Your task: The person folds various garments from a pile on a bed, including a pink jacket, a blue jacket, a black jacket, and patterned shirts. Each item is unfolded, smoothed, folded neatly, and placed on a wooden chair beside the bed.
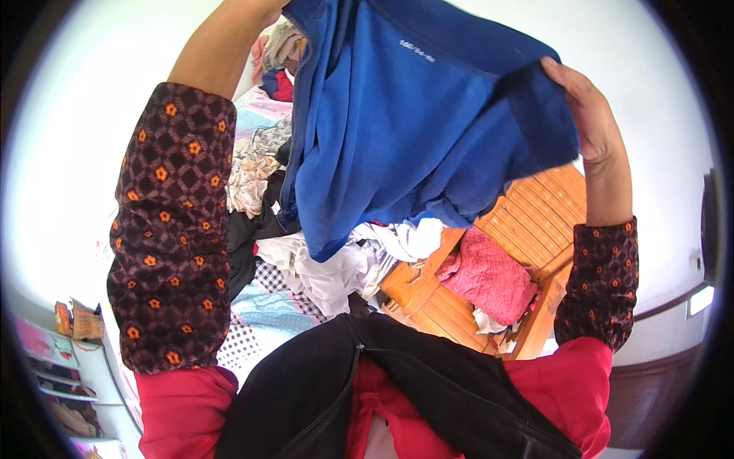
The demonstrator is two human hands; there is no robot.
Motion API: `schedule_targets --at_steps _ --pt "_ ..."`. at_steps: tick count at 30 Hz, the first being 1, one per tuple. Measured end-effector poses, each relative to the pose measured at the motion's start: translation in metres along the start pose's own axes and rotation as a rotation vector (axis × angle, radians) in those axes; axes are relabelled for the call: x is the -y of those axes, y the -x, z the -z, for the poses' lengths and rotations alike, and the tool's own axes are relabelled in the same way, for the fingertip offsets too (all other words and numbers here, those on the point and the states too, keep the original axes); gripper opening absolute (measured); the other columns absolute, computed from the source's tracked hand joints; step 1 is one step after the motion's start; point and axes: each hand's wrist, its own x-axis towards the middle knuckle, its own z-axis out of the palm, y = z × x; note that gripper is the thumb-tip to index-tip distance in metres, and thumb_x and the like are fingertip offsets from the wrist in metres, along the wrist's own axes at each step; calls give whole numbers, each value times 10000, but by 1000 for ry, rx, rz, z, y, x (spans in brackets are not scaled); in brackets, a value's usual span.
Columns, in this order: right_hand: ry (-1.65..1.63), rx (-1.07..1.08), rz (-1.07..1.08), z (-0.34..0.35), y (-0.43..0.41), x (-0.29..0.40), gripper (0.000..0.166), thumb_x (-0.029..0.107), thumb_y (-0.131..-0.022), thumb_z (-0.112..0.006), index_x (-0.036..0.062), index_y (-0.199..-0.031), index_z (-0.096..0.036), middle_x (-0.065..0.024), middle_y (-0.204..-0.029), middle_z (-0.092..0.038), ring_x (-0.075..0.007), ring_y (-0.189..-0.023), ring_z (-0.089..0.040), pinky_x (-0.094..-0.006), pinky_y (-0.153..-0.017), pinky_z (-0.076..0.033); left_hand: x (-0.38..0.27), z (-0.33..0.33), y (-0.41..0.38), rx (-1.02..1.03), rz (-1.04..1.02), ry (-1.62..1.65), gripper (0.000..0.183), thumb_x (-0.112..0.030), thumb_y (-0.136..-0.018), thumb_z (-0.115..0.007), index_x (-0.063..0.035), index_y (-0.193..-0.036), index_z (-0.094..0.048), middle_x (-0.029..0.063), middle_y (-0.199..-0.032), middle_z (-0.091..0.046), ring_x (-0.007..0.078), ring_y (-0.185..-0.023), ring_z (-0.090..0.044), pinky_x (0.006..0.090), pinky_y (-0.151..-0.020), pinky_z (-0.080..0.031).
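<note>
A blue zip-front garment (390,126) hangs spread out before me, its inner side facing me and printed with writing. On the right, my right hand (588,109) grips its upper edge, thumb on the near side. The top of the picture cuts off most of my left hand (266,10); only its heel shows, at the garment's upper left corner, and the fingers are hidden. From that corner the zipper edge (293,143) runs down. The garment's lower part is bunched and hides some of what lies behind it.
Behind the garment, piled clothes (258,166) and white clothing (327,269) lie on a patterned bed cover (269,307). A slatted wooden piece of furniture (539,212) stands at right, with a red quilted cloth (487,275) on it. At far left is a wicker basket (87,322).
</note>
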Motion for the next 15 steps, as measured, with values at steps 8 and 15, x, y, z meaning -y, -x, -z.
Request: schedule_targets --at_steps 8,15 --pt "-333 420 -23 -67 -17 24 345 230 -994 -335 -62 -1098 -486 -212 -914 -649 -294 -794 -668 -366 -670 -576 -22 -48 12 237 -22 621 214 -137 -883 -550 54 -953 -617 104 -848 -633 168 -769 -590 290 -697 -471" --pt "23 197 -33 -88 -21 22 288 242 -969 -436 -2 -996 -587 -122 -832 -651 -185 -730 -644 -279 -644 -547 -29 -46 41 728 -141 653 386 -89 -723 -741 4 -1050 -558 51 -916 -608 135 -820 -569 258 -758 -468"
